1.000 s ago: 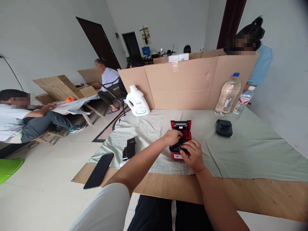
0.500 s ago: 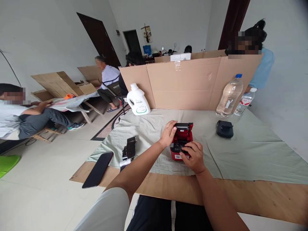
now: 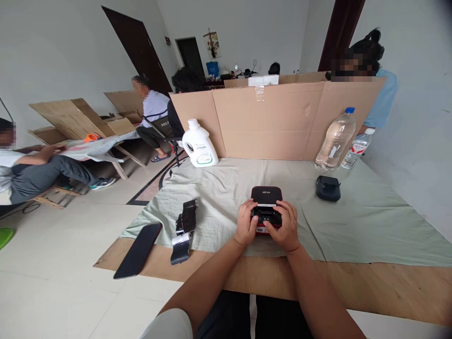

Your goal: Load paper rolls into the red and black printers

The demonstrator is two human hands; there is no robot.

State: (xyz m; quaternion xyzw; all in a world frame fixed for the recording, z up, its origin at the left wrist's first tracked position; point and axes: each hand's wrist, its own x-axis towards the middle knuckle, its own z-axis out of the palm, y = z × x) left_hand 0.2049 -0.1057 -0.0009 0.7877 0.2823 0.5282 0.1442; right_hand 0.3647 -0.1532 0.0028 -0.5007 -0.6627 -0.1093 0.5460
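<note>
A small red-and-black printer [image 3: 267,192] stands on the cloth in front of me, its black lid lowered over the body. Whether the lid is latched cannot be told. My left hand [image 3: 246,222] grips the printer's left side, fingertips at the lid's front edge and thumb near the front. On the opposite side my right hand [image 3: 286,226] holds the printer likewise, with its thumb on the front panel. A white strip runs along the lid's edge between my fingers. The printer's lower sides are partly hidden by my hands.
Left of the printer lie a black curled strip with rolls [image 3: 189,217] and a dark phone [image 3: 138,252]. A white jug [image 3: 200,146], large bottle [image 3: 337,141], smaller bottle [image 3: 357,149] and black case [image 3: 328,188] stand farther back, before a cardboard screen [image 3: 264,127]. Several people sit beyond.
The printer's lid has swung down from standing open. My left hand has come from the raised lid to the printer's left side; my right hand has shifted to its right side.
</note>
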